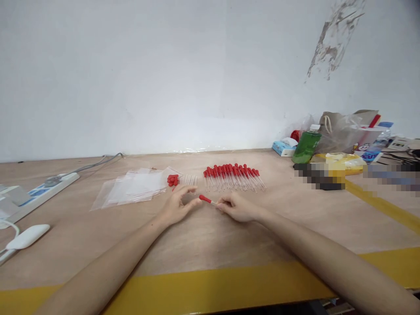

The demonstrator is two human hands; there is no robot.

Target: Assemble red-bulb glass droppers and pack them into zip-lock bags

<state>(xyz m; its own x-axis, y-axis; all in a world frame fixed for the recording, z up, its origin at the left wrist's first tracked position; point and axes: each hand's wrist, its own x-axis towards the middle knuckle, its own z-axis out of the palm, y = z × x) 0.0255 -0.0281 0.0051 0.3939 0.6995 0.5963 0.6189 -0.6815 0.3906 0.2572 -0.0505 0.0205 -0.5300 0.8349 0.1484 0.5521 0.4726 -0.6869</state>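
Observation:
Between the fingers of my right hand [236, 207] is the clear tube of a dropper [205, 199], its red rubber bulb pointing left. My left hand [180, 204] is just left of that bulb, thumb and fingers apart, with nothing held. Behind it lie a small heap of loose red bulbs [172, 180] and a row of bare clear tubes [189, 180], partly covered by my fingers. Farther back and to the right, many droppers with red bulbs [233, 176] lie side by side, bulbs toward the wall.
Clear plastic bags [134, 187] are spread at the left. Beyond them are a power strip [49, 194] and a white plug-like piece [31, 236]. A tissue pack [284, 147], a green bottle [306, 145] and a yellow packet [344, 163] stand at the right. Yellow tape [210, 286] runs along the front edge.

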